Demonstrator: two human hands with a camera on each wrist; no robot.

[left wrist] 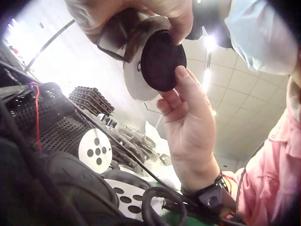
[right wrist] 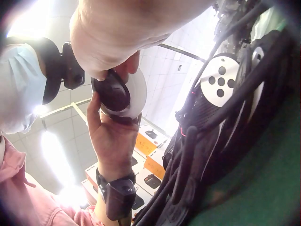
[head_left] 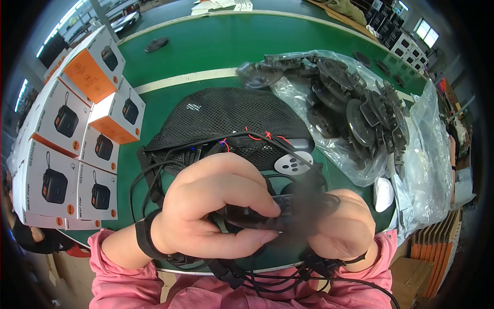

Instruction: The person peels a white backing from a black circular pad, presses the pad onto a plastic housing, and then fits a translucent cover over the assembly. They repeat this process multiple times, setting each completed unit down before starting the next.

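Note:
In front of my chest, both hands hold a dark plastic part with a round black disc (left wrist: 163, 63). The part (head_left: 252, 219) shows blurred towards the right in the head view. A white round piece (left wrist: 133, 80) lies against the disc in both wrist views. My left hand (head_left: 216, 201) pinches the part between thumb and fingers from the left. My right hand (head_left: 346, 226), fingers curled, grips its right side; in the right wrist view the fingertips are at the disc's edge. Behind the hands lies a black mesh bag (head_left: 226, 110) with cables and a white disc with several dark holes (head_left: 293, 163).
Stacked white and orange speaker boxes (head_left: 56, 123) stand on the left. On the right, a clear plastic bag (head_left: 365, 177) holds a heap of black plastic parts (head_left: 355, 113). A white oval piece (head_left: 383, 194) lies near the right sleeve. Black cables (head_left: 267, 286) cross in front of the body.

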